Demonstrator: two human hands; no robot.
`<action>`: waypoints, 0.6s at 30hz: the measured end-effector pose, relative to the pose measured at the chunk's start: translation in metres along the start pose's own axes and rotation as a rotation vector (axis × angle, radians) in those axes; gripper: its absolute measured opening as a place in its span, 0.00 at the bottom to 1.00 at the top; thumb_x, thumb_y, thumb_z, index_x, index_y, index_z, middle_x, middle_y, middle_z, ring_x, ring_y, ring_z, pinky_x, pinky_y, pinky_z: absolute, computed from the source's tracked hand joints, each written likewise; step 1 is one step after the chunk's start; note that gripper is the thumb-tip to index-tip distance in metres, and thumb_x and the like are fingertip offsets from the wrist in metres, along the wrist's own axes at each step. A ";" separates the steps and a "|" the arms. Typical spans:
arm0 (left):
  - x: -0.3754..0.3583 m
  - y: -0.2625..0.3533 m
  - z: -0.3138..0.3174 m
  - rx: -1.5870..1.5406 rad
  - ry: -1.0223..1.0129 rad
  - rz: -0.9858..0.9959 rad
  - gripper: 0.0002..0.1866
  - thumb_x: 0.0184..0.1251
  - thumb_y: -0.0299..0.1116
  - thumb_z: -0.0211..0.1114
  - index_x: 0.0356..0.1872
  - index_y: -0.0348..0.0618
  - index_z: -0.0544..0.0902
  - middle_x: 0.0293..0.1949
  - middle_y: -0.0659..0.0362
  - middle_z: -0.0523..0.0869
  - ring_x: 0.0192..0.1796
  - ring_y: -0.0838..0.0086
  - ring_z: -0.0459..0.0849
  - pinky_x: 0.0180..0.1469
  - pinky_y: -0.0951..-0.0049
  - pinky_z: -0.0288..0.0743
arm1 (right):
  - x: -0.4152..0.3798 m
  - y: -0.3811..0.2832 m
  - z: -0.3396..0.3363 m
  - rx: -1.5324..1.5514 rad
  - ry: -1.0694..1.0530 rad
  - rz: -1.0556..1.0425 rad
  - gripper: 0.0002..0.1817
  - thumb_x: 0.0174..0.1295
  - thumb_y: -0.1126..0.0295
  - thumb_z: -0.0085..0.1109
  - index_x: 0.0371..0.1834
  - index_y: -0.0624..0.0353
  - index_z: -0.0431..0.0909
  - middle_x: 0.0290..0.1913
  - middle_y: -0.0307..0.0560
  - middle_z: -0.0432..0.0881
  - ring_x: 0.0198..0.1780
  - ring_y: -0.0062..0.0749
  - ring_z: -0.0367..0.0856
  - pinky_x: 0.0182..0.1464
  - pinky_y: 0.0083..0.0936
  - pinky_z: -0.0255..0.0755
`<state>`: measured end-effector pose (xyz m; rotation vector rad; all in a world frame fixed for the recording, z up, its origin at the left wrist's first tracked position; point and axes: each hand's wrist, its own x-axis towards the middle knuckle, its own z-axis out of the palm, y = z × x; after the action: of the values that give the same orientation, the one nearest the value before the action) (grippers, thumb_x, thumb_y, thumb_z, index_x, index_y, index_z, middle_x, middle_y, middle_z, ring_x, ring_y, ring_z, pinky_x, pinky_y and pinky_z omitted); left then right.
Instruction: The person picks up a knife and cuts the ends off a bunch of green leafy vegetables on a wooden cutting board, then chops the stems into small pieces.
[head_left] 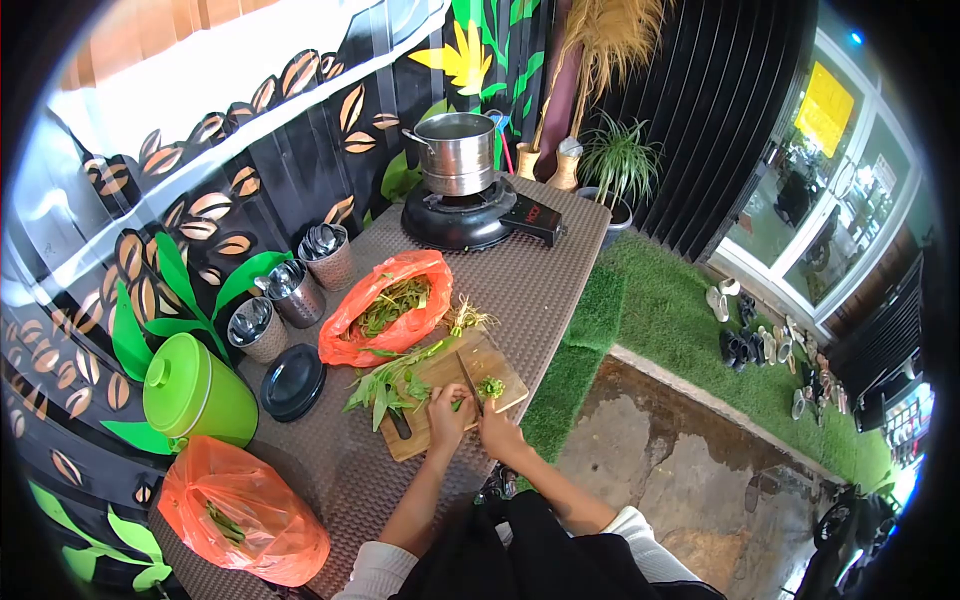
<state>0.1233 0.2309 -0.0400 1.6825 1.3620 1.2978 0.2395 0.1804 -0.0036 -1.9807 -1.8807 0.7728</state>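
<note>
On a wooden cutting board (pixel 415 442), my left hand (pixel 449 416) is closed around green stems whose leafy greens (pixel 385 384) spread out to its left. My right hand (pixel 499 434) grips a knife (pixel 467 371); the handle is hidden in the fingers and the blade points away from me across the board. Beside the blade is a small heap of chopped greens (pixel 490 387). Root ends (pixel 468 316) of a plant lie at the board's far edge. Just beyond the board, an orange plastic bag (pixel 345 350) stands open with leaves (pixel 393 305) inside.
A steel pot (pixel 455 150) sits on a black portable stove (pixel 455 226) at the table's far end. Along the wall stand several cutlery cups (pixel 328 262), a black lid (pixel 293 383) and a green lidded container (pixel 200 390). Another orange bag (pixel 270 515) rests at near left.
</note>
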 end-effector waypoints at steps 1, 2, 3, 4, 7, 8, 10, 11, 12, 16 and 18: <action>-0.001 0.000 -0.001 0.017 0.000 0.015 0.08 0.53 0.22 0.67 0.35 0.37 0.80 0.31 0.54 0.81 0.37 0.65 0.81 0.41 0.69 0.75 | 0.001 -0.003 0.002 -0.026 -0.001 0.024 0.17 0.68 0.63 0.42 0.49 0.66 0.59 0.31 0.70 0.80 0.36 0.69 0.79 0.38 0.54 0.74; -0.003 -0.001 0.000 0.017 0.001 0.014 0.08 0.53 0.22 0.67 0.35 0.37 0.80 0.31 0.54 0.81 0.37 0.65 0.81 0.41 0.69 0.75 | 0.003 -0.004 0.003 -0.051 -0.002 0.047 0.17 0.67 0.63 0.42 0.49 0.67 0.59 0.32 0.69 0.80 0.36 0.69 0.79 0.37 0.53 0.74; -0.004 -0.001 -0.001 0.044 -0.002 0.047 0.08 0.53 0.23 0.67 0.35 0.38 0.80 0.31 0.54 0.81 0.38 0.64 0.81 0.41 0.68 0.75 | 0.008 -0.004 0.003 -0.047 -0.007 0.043 0.16 0.67 0.64 0.43 0.49 0.66 0.59 0.32 0.69 0.80 0.37 0.67 0.80 0.37 0.53 0.74; -0.006 -0.001 -0.002 0.072 -0.007 0.080 0.07 0.54 0.24 0.66 0.35 0.38 0.80 0.31 0.54 0.81 0.38 0.63 0.81 0.42 0.68 0.74 | 0.015 -0.001 0.003 -0.044 -0.008 0.042 0.16 0.67 0.64 0.43 0.49 0.66 0.59 0.32 0.69 0.80 0.37 0.67 0.80 0.37 0.53 0.74; -0.010 -0.005 -0.001 0.149 0.003 0.158 0.07 0.55 0.25 0.66 0.35 0.38 0.80 0.32 0.54 0.81 0.39 0.62 0.81 0.42 0.67 0.74 | 0.021 0.010 0.001 0.011 -0.028 -0.027 0.16 0.67 0.64 0.43 0.49 0.65 0.59 0.33 0.69 0.80 0.37 0.66 0.80 0.38 0.53 0.74; -0.010 -0.004 -0.002 0.151 0.004 0.158 0.07 0.55 0.25 0.66 0.35 0.38 0.80 0.32 0.54 0.81 0.39 0.62 0.81 0.42 0.67 0.74 | 0.015 0.007 -0.003 0.007 -0.035 -0.030 0.16 0.67 0.64 0.43 0.49 0.64 0.59 0.32 0.69 0.80 0.37 0.65 0.81 0.38 0.53 0.74; -0.009 -0.004 -0.003 0.099 0.031 0.118 0.08 0.53 0.24 0.67 0.35 0.37 0.80 0.31 0.54 0.82 0.38 0.62 0.81 0.42 0.67 0.74 | 0.006 0.001 -0.002 0.003 -0.043 -0.034 0.16 0.67 0.63 0.43 0.49 0.64 0.59 0.32 0.70 0.80 0.37 0.64 0.81 0.38 0.53 0.74; -0.007 -0.006 -0.002 0.097 0.033 0.118 0.08 0.53 0.24 0.67 0.35 0.37 0.80 0.31 0.54 0.82 0.38 0.62 0.81 0.42 0.67 0.74 | 0.002 -0.002 0.007 -0.035 -0.008 0.016 0.16 0.67 0.63 0.43 0.50 0.64 0.58 0.31 0.69 0.80 0.36 0.64 0.81 0.37 0.53 0.74; -0.004 -0.010 -0.001 -0.021 0.018 0.052 0.08 0.53 0.24 0.67 0.35 0.37 0.80 0.29 0.54 0.82 0.37 0.63 0.80 0.41 0.67 0.74 | -0.001 -0.004 0.012 -0.074 0.027 0.066 0.17 0.66 0.63 0.43 0.50 0.64 0.58 0.31 0.68 0.80 0.36 0.64 0.81 0.37 0.53 0.74; 0.003 -0.006 -0.005 -0.077 -0.034 -0.064 0.09 0.49 0.21 0.68 0.33 0.35 0.81 0.31 0.53 0.83 0.37 0.65 0.81 0.40 0.71 0.74 | 0.020 0.008 0.019 -0.124 0.013 0.015 0.18 0.65 0.64 0.44 0.53 0.63 0.58 0.31 0.67 0.81 0.35 0.62 0.82 0.35 0.53 0.75; 0.000 -0.007 -0.006 0.005 -0.012 -0.020 0.07 0.49 0.22 0.69 0.31 0.35 0.81 0.29 0.54 0.83 0.36 0.66 0.80 0.39 0.71 0.74 | 0.014 0.004 0.007 -0.104 0.012 0.016 0.18 0.66 0.63 0.44 0.52 0.63 0.58 0.31 0.68 0.80 0.35 0.62 0.82 0.36 0.53 0.75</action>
<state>0.1156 0.2317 -0.0444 1.6737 1.3728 1.2715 0.2391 0.1929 -0.0140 -2.0595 -1.9374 0.6777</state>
